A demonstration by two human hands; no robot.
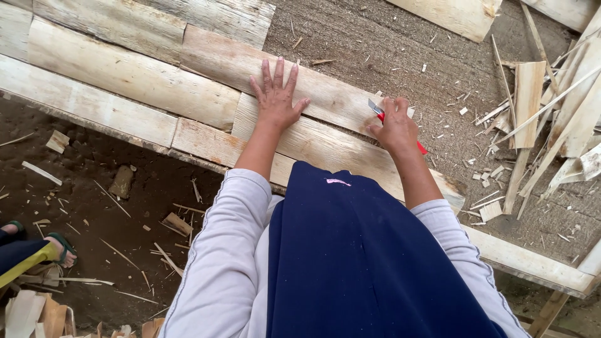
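Left hand [277, 100] lies flat, fingers spread, pressing a veneer sheet [325, 147] on the bench [94, 106]. Right hand [395, 128] grips a red-handled knife [377, 112] at the sheet's far edge — trimming looks under way. Offcuts [538, 119] pile rightward; someone's sandalled foot [59, 247] stands apart.

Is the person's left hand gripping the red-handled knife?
No, the left hand lies flat on a wooden strip; the right hand grips the knife.
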